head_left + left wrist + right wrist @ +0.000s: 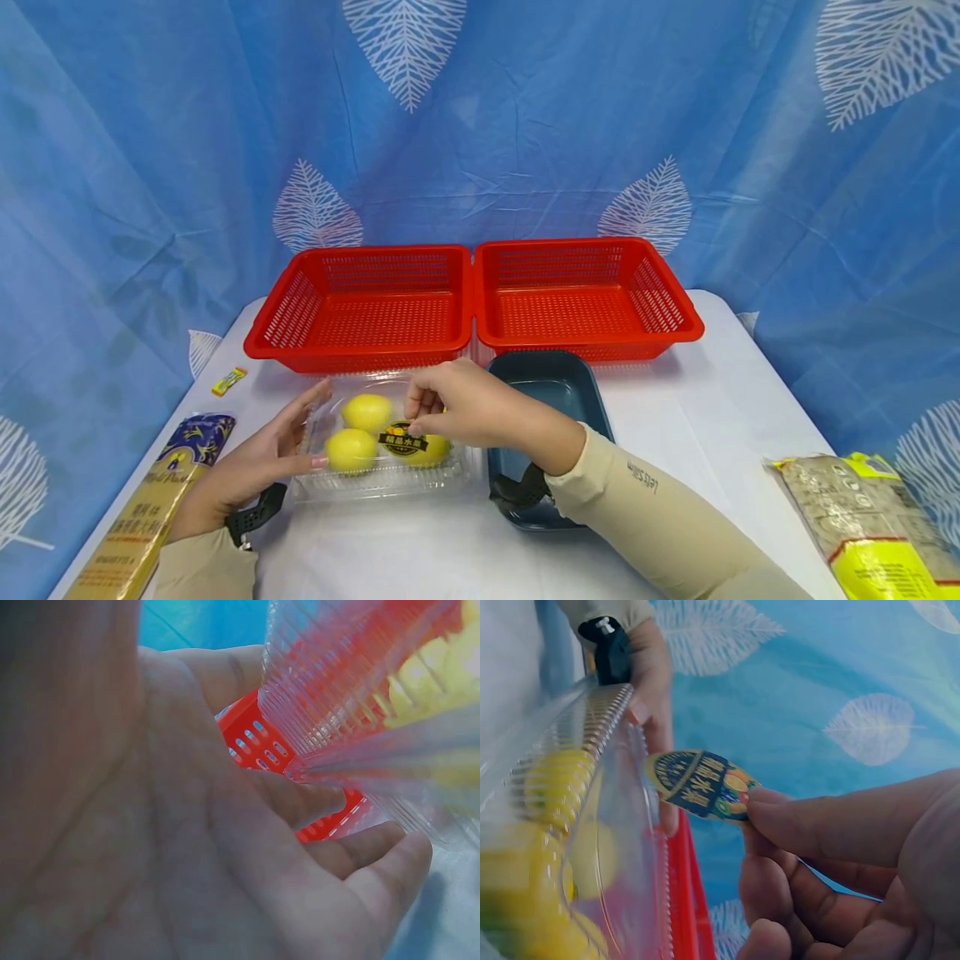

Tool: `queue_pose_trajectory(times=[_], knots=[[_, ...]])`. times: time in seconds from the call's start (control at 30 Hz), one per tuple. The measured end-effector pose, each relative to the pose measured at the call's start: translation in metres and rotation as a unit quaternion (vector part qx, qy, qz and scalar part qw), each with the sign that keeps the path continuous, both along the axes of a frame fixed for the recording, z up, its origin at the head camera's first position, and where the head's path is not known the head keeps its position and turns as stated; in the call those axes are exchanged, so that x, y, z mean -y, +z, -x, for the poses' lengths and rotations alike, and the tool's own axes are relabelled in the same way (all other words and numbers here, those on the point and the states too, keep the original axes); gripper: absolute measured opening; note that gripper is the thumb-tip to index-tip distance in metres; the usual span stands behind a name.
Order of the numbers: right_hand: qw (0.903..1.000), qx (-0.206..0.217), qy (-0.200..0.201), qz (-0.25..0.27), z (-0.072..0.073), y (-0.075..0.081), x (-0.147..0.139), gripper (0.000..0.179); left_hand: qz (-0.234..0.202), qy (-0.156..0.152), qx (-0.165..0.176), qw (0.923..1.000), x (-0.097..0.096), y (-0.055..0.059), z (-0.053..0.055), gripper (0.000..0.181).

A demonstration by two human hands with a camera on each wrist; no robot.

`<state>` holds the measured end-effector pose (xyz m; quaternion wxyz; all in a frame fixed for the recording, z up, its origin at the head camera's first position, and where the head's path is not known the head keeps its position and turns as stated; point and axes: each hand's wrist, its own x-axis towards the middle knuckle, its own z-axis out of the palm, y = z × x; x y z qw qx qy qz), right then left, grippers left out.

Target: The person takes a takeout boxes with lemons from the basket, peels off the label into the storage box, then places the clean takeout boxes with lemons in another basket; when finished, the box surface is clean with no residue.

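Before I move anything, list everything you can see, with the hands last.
Red perforated plastic baskets: two, red, side by side at the table's back
Clear plastic lidded box: one, transparent, before the left basket
Round fruits: at least three, yellow, inside the box
Oval printed label: one, dark and gold, at the right fingertips
Rectangular deep tray: one, dark blue, right of the box
Small wrapper: one, yellow, far left
Long packet: one, gold and blue, front left
Plastic packet: one, grey-brown and yellow, front right
Table: one, white, underneath
Leaf-print curtain: blue and white, behind
Sleeves: two, beige, forearms
Wristbands: two, black, wrists
Left hand: one, bare, box's left side
Right hand: one, bare, pinching the label
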<state>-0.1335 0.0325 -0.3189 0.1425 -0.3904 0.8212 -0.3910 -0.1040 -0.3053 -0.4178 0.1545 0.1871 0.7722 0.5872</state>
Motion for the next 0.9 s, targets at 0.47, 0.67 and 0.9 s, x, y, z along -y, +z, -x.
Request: queue_pose_trajectory(times=[0.47, 0.67, 0.9], knots=[[0.9997, 0.014, 0.016, -0.009, 0.004, 0.0, -0.046, 0.015, 0.013, 0.013, 0.011, 0.9998, 0.0, -0.001, 0.0, 0.105], [0.9996, 0.025, -0.011, -0.002, 0.012, -0.001, -0.069, 0.015, 0.012, 0.013, 0.013, 0.9998, 0.0, 0.0, 0.001, 0.105], [0.9987, 0.039, -0.033, 0.005, 0.024, -0.006, -0.094, 0.014, 0.001, 0.008, 0.006, 0.9999, 0.002, -0.002, 0.002, 0.103]])
